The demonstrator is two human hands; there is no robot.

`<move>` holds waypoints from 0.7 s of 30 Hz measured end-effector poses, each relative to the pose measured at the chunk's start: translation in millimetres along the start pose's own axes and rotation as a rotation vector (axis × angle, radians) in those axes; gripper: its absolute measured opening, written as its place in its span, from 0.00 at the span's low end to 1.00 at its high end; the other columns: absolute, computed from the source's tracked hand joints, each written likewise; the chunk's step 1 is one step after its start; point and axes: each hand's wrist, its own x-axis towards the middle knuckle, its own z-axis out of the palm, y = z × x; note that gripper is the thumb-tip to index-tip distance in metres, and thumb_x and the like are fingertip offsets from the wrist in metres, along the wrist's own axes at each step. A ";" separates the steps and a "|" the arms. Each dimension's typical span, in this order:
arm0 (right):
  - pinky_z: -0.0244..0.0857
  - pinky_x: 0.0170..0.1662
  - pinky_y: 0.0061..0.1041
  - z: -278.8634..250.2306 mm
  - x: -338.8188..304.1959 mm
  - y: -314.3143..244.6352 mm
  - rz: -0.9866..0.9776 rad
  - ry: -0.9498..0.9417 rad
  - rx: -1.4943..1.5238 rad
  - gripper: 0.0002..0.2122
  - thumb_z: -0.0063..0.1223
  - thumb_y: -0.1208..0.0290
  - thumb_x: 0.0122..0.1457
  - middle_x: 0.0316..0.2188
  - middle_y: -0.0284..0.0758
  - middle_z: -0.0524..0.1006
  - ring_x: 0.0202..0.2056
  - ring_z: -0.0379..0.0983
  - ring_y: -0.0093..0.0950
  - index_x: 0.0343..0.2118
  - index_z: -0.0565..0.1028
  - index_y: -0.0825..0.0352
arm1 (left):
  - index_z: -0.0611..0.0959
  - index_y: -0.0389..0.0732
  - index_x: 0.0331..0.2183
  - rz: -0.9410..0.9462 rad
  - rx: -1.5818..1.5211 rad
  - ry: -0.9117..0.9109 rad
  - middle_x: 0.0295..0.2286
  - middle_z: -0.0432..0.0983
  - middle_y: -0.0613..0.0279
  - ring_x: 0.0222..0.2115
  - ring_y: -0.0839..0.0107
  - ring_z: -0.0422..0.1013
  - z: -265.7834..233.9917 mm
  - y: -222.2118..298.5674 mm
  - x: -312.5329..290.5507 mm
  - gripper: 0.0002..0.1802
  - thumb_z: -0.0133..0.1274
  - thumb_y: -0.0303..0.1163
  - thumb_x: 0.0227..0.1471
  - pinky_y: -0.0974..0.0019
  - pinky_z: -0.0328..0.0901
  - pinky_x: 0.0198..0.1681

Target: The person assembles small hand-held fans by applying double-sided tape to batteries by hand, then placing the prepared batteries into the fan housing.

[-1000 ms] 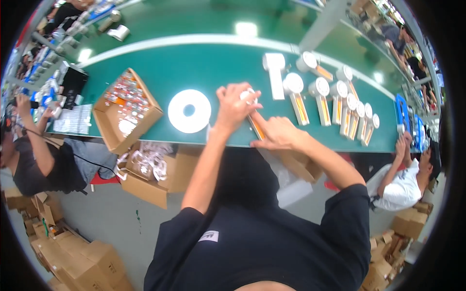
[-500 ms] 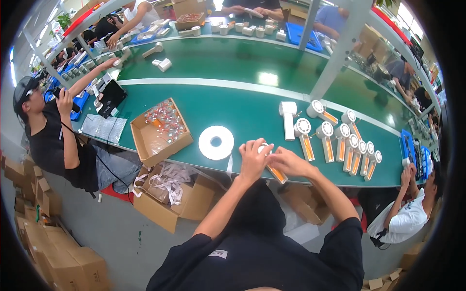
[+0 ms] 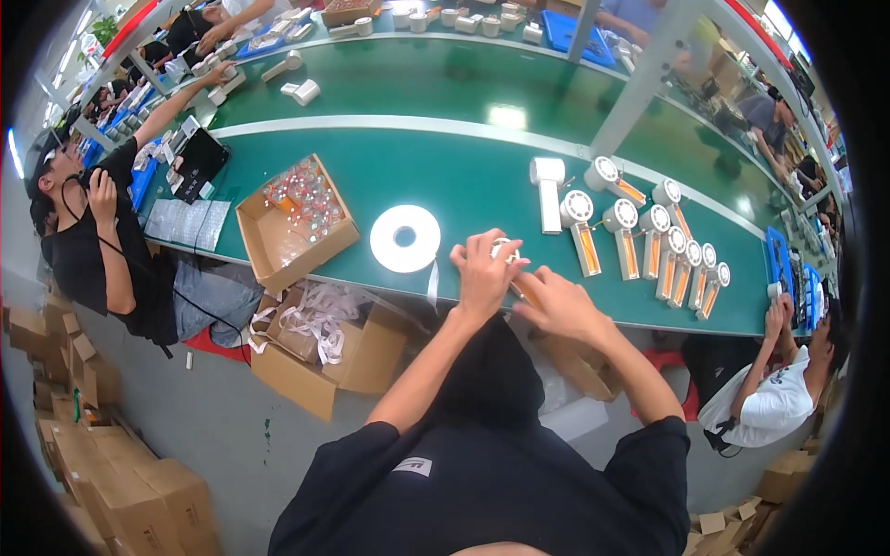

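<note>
At the bench's front edge my left hand is closed around the round head of a white handheld fan. My right hand lies over its open handle, fingers bent against it and covering most of the orange strip inside. What the right fingertips pinch, if anything, is hidden. Right of my hands stand several like fans with orange-filled handles, plus one with a closed white handle. A roll of white tape lies flat to the left, its loose end hanging over the edge.
An open cardboard box of small wired parts sits left on the green bench. Below it, another carton holds white strips. A metal post rises behind the fans. Co-workers sit left and right.
My right hand has shifted down along the fan's handle and now covers more of the orange strip. The left hand keeps its hold on the head. The whole view has tilted slightly.
</note>
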 end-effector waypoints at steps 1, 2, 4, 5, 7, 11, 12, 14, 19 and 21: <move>0.67 0.36 0.39 4.5 -5.8 4.5 -0.036 0.107 -0.084 0.17 0.51 0.65 0.59 0.35 0.40 0.70 0.38 0.71 0.41 0.50 0.68 0.60 | 0.82 0.49 0.42 0.035 -0.039 -0.044 0.43 0.70 0.64 0.46 0.65 0.64 0.6 7.2 0.8 0.18 0.58 0.43 0.48 0.54 0.48 0.47; 0.67 0.35 0.39 8.1 -10.4 6.4 -0.083 0.215 -0.170 0.18 0.53 0.66 0.57 0.35 0.39 0.70 0.38 0.71 0.40 0.50 0.68 0.62 | 0.81 0.49 0.43 0.068 -0.071 -0.079 0.44 0.69 0.64 0.46 0.65 0.63 -1.4 11.2 1.6 0.20 0.58 0.44 0.47 0.54 0.48 0.48; 0.66 0.33 0.39 13.8 -22.0 13.3 -0.046 0.282 -0.174 0.16 0.56 0.71 0.53 0.32 0.39 0.69 0.35 0.70 0.40 0.45 0.71 0.65 | 0.74 0.46 0.52 0.076 -0.168 -0.217 0.49 0.64 0.56 0.51 0.58 0.59 -6.8 16.0 -3.6 0.32 0.58 0.49 0.47 0.51 0.49 0.55; 0.65 0.33 0.39 15.2 -30.4 16.3 -0.038 0.352 -0.170 0.14 0.57 0.73 0.52 0.30 0.39 0.69 0.33 0.70 0.41 0.43 0.73 0.65 | 0.72 0.44 0.54 0.088 -0.204 -0.223 0.51 0.63 0.53 0.53 0.55 0.58 -19.4 20.7 -4.8 0.34 0.59 0.49 0.47 0.49 0.48 0.56; 0.64 0.33 0.39 7.5 -51.2 17.2 0.002 0.466 -0.144 0.12 0.57 0.76 0.51 0.29 0.40 0.68 0.32 0.69 0.42 0.40 0.74 0.66 | 0.70 0.42 0.55 0.131 -0.236 -0.215 0.54 0.60 0.50 0.55 0.50 0.56 -53.9 22.0 -4.3 0.37 0.60 0.47 0.46 0.48 0.49 0.58; 0.64 0.39 0.39 13.2 -122.5 69.5 0.321 0.661 -0.045 0.13 0.53 0.80 0.56 0.36 0.46 0.67 0.36 0.68 0.46 0.44 0.71 0.72 | 0.80 0.38 0.40 0.065 -0.018 0.174 0.39 0.74 0.55 0.43 0.57 0.67 -156.6 -34.3 8.5 0.17 0.60 0.33 0.46 0.53 0.61 0.48; 0.63 0.41 0.38 10.8 -136.1 83.2 0.292 0.708 -0.191 0.13 0.52 0.81 0.57 0.36 0.46 0.67 0.37 0.67 0.47 0.45 0.70 0.73 | 0.80 0.38 0.34 0.012 0.139 0.287 0.35 0.74 0.57 0.38 0.59 0.68 -181.7 -72.5 11.5 0.09 0.57 0.26 0.47 0.57 0.63 0.43; 0.62 0.45 0.39 6.1 -153.8 103.9 0.381 0.709 -0.157 0.14 0.49 0.80 0.59 0.38 0.47 0.68 0.40 0.67 0.48 0.48 0.70 0.73 | 0.80 0.37 0.35 -0.219 0.430 0.337 0.31 0.76 0.56 0.33 0.62 0.71 -229.5 -130.9 22.4 0.07 0.54 0.23 0.50 0.62 0.65 0.40; 0.61 0.52 0.37 3.9 -167.1 171.5 0.421 0.663 -0.185 0.15 0.49 0.81 0.59 0.48 0.48 0.69 0.48 0.67 0.47 0.49 0.69 0.72 | 0.82 0.31 0.35 -0.525 0.216 0.002 0.32 0.80 0.46 0.34 0.50 0.77 -254.9 -251.5 43.0 0.16 0.58 0.35 0.47 0.55 0.69 0.40; 0.60 0.53 0.37 3.6 -167.3 176.7 0.412 0.674 -0.170 0.14 0.49 0.83 0.58 0.47 0.47 0.70 0.48 0.67 0.46 0.48 0.70 0.72 | 0.83 0.31 0.32 -0.645 0.296 -0.100 0.30 0.80 0.44 0.35 0.49 0.77 -241.5 -258.1 62.9 0.18 0.60 0.38 0.44 0.54 0.69 0.40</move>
